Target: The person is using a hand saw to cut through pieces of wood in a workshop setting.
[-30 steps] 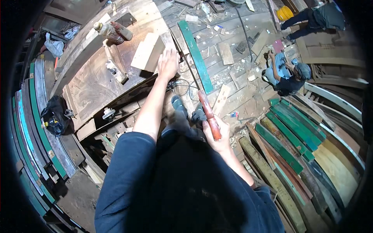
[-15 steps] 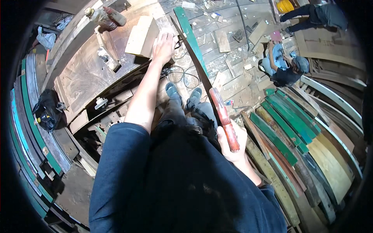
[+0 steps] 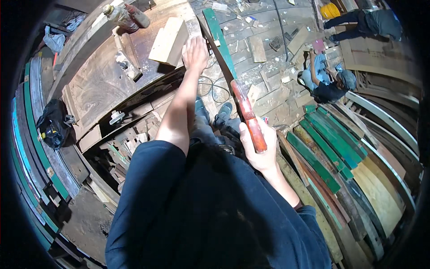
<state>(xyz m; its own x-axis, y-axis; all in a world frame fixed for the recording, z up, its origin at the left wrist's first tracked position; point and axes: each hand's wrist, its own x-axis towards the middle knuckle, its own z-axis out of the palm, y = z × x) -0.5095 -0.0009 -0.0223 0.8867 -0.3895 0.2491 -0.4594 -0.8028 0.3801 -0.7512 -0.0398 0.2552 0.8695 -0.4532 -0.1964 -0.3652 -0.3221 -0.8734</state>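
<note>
My right hand (image 3: 263, 142) is wrapped round the reddish-orange handle (image 3: 248, 115) of a handsaw. The saw's long, narrow blade (image 3: 220, 56) points away from me along the right end of the workbench (image 3: 96, 92). Palm down, my left hand (image 3: 195, 54) lies at that bench end with its fingers stretched forward, just left of the blade. Whatever is under the palm is hidden. Touching or almost touching its left side is a pale, thick wooden block (image 3: 169, 42). A small light wood end (image 3: 217, 43) shows on the blade's far side.
A wooden clamp-like tool (image 3: 127, 65) and bottles (image 3: 127, 18) sit on the bench. Green-painted boards (image 3: 333, 134) are stacked at right. One person (image 3: 329, 80) crouches ahead right; another (image 3: 371, 24) is beyond. Scraps and a cable (image 3: 212, 87) lie on the floor.
My right hand has pushed the saw forward and a little left, bringing the handle nearer the bench. My left hand has shifted slightly right.
</note>
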